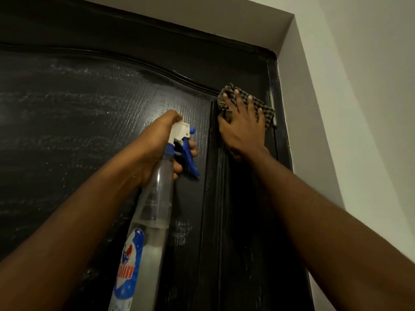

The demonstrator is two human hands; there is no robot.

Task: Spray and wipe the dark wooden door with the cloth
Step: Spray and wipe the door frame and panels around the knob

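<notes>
**Door, upper right corner: wipe in progress**

Head view. The dark wooden door [89,131] fills the frame from the left to the pale wall [359,86] on the right. Its raised panel shows whitish streaks on the left and a glossier patch near the nozzle.

- Cloth [269,115]: checked, lies on the right stile just under the top rail, touching the wood.
- My right hand [241,126] lies flat on it, fingers spread and straight, pressing, not clutching.
- My left hand [157,149] is wrapped round the neck of the spray bottle [155,209], fingers curled at the blue trigger [189,158], nozzle close to the panel.

Handling, my estimate: the cloth is soft and limp and will bunch at its left edge, so an open palm over its middle should hold it best. The door is rigid and textured, likely slick where wet. The bottle looks part full, so fairly light.
</notes>
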